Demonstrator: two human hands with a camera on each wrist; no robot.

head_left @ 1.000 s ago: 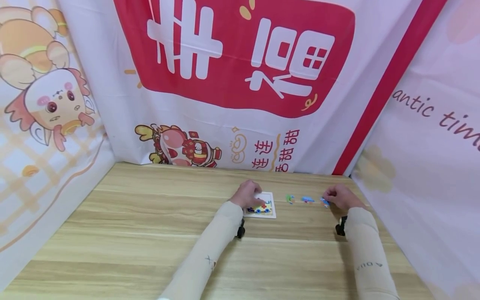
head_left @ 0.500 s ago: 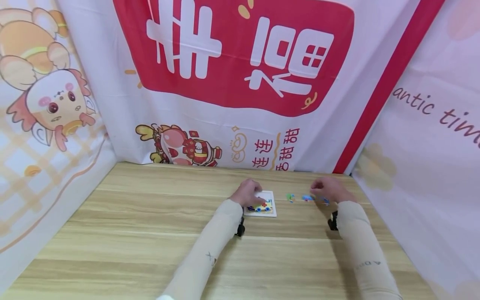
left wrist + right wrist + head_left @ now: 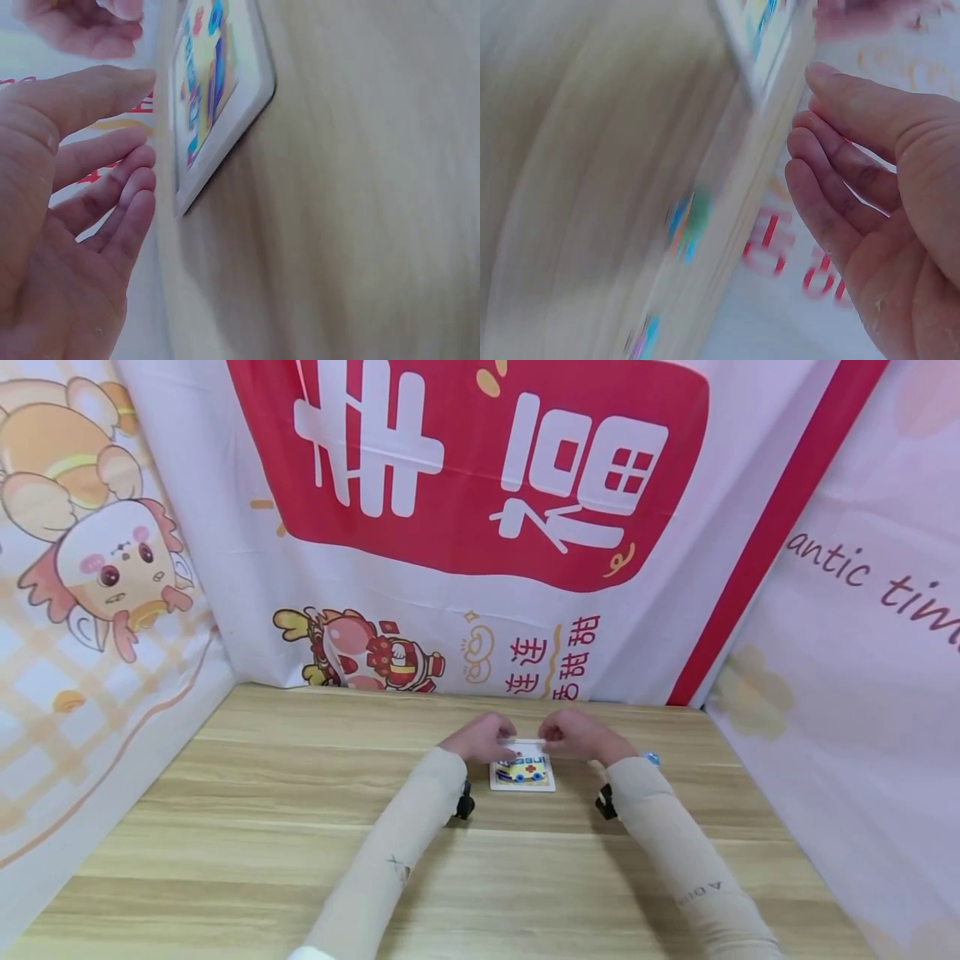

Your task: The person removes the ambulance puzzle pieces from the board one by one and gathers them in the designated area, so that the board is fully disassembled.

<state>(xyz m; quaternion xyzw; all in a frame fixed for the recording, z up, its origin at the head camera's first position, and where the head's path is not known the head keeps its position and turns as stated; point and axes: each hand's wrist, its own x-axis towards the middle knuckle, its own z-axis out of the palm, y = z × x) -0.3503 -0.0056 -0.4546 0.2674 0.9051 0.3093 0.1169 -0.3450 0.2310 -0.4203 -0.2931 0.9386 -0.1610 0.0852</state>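
Note:
A white-framed picture board (image 3: 522, 787) showing a yellow vehicle with a red cross lies flat near the table's back edge. At its upper left is my left hand (image 3: 480, 739), fingers loosely bent; in the left wrist view the left hand (image 3: 45, 255) has thumb and fingers apart, beside the board (image 3: 259, 86). My right hand (image 3: 581, 735) is at the board's upper right corner. The right wrist view shows the right hand (image 3: 922, 214) with fingers loosely bent and nothing visible between them. A green-and-blue piece (image 3: 694, 221) and a blue-and-pink piece (image 3: 645, 341) lie on the table.
Another small blue piece (image 3: 651, 758) lies beyond the right forearm. The wooden table (image 3: 300, 793) ends at a white and red printed cloth (image 3: 450, 589) behind, with printed cloths at both sides.
My right hand has moved left from the small pieces to the board's upper right corner. The left hand has shifted slightly left, uncovering more of the picture.

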